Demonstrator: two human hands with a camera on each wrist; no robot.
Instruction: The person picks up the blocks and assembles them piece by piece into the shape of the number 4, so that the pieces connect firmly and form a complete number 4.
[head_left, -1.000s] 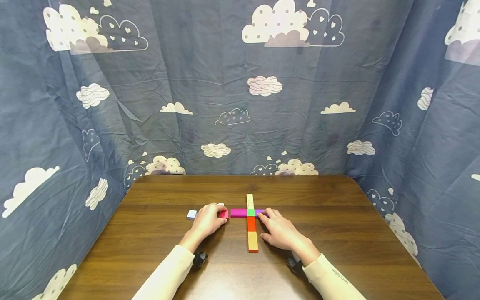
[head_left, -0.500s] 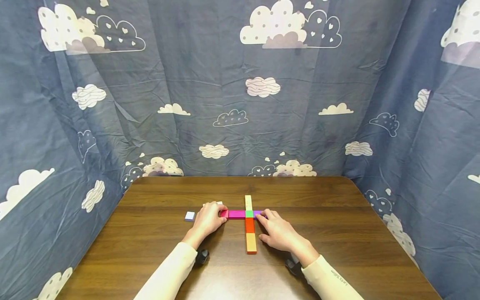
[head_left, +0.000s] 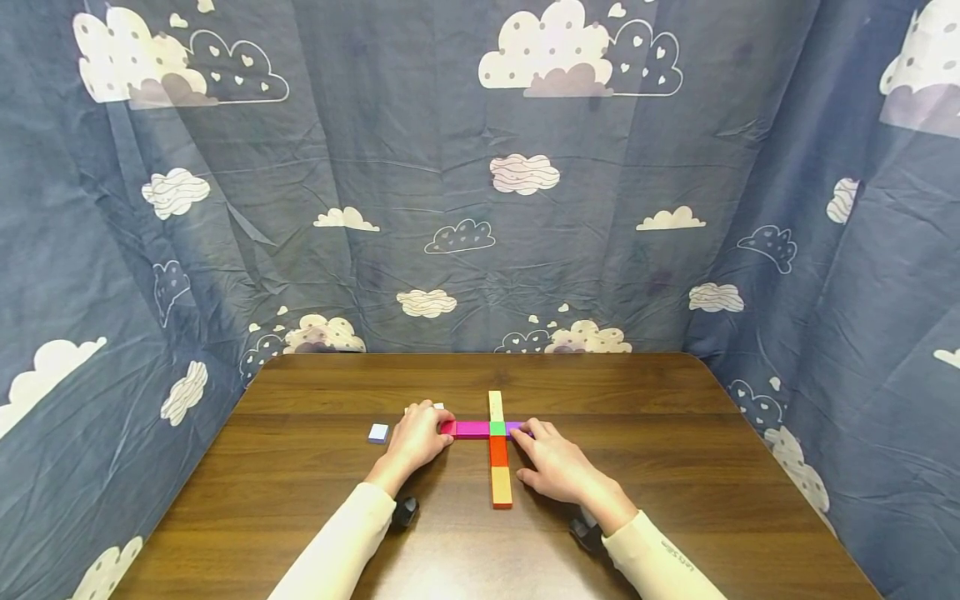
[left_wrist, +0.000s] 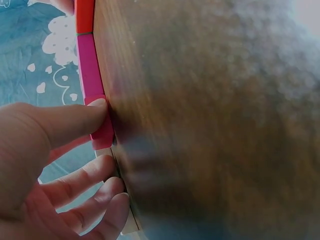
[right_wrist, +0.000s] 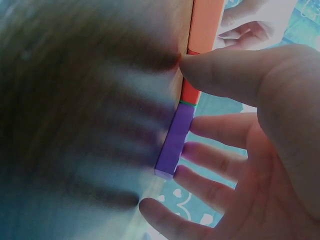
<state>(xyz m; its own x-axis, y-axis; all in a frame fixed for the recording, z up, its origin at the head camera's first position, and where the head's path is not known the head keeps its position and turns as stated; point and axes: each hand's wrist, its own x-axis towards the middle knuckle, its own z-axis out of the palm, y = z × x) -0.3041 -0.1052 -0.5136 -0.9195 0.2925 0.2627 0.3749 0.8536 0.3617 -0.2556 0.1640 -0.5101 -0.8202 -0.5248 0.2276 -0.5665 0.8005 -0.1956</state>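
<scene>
Coloured blocks form a cross on the table: green (head_left: 497,428) in the centre, cream (head_left: 496,406) behind, red (head_left: 498,451) then orange (head_left: 502,486) in front, magenta (head_left: 472,430) to the left, purple (head_left: 513,427) to the right. My left hand (head_left: 416,437) pinches a crimson block (left_wrist: 103,137) between thumb and forefinger, its end against the magenta block. My right hand (head_left: 562,467) rests its extended fingertips along the far side of the purple block (right_wrist: 175,140). Its thumb is apart from them, close to the red block (right_wrist: 190,92).
A small block with a pale top and blue side (head_left: 378,433) lies left of the left hand. Behind that hand, a whitish block (head_left: 438,406) is partly hidden. The brown wooden table (head_left: 637,400) reaches back to a cloud-patterned curtain (head_left: 450,167).
My left hand has brought the crimson block right, closing the gap to the magenta block. In the last half second the hands stay almost still. The right hand keeps touching the purple block.
</scene>
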